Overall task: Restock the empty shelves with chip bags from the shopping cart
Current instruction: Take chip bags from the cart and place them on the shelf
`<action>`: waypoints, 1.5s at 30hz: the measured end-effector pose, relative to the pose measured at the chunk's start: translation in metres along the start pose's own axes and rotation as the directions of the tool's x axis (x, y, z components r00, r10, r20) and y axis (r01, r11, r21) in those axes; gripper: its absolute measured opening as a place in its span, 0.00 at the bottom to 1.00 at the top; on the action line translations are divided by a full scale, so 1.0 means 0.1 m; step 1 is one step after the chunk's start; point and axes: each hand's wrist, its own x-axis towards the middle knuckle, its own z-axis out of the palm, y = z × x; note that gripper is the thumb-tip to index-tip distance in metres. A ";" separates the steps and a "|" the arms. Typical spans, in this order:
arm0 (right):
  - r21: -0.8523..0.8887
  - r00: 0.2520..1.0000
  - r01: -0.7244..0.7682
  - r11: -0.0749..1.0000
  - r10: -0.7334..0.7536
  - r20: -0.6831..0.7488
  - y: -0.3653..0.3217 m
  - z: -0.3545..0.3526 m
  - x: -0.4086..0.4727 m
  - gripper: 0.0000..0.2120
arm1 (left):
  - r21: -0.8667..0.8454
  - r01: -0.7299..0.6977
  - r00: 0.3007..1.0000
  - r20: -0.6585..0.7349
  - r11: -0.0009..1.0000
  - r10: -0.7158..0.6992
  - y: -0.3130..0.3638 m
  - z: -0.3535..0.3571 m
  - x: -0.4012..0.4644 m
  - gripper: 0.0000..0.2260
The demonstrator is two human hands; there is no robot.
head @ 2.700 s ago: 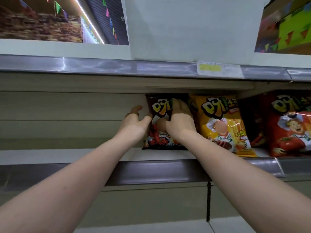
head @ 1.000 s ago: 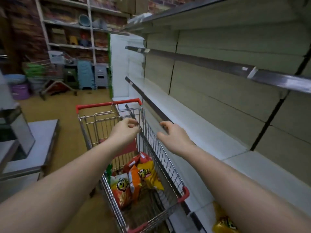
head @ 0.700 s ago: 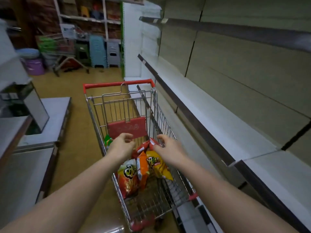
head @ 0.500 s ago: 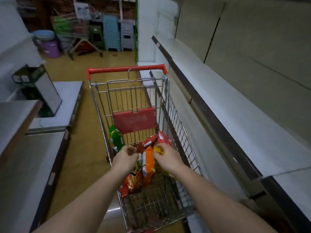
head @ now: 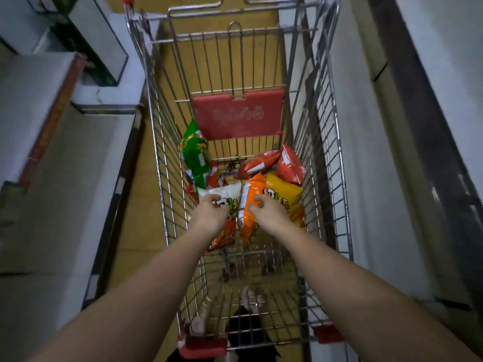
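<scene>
- Now: left hand [head: 209,216] fingers curled loosely onto white-topped foil chip bag [head: 222,195], no firm grip yet.
- Right hand [head: 266,212] spread half-open over orange foil chip bag [head: 248,205], prob. to lift.
- Both bags lie inside wire shopping cart [head: 324,142]; shelf to the right.

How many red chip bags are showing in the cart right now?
2 plainly: one red bag mid-cart, another by the right wall. Reddish bags under the green one and left hand may hide more.
</scene>
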 end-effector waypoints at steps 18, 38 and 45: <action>0.141 0.997 -0.083 0.987 0.083 0.010 0.49 0.61 0.65 0.23 | -0.054 0.249 0.964 -0.086 0.967 -0.253 -0.45 0.36 0.87 0.27; 0.052 0.980 -0.163 0.985 0.168 -0.111 0.51 0.72 0.89 0.25 | -0.027 0.064 0.983 -0.170 0.998 -0.068 -0.50 0.31 1.01 0.29; 0.153 0.943 -0.326 0.933 0.333 -0.023 0.64 0.80 0.92 0.48 | 0.023 0.051 0.975 -0.216 0.998 -0.045 -0.46 0.19 0.95 0.39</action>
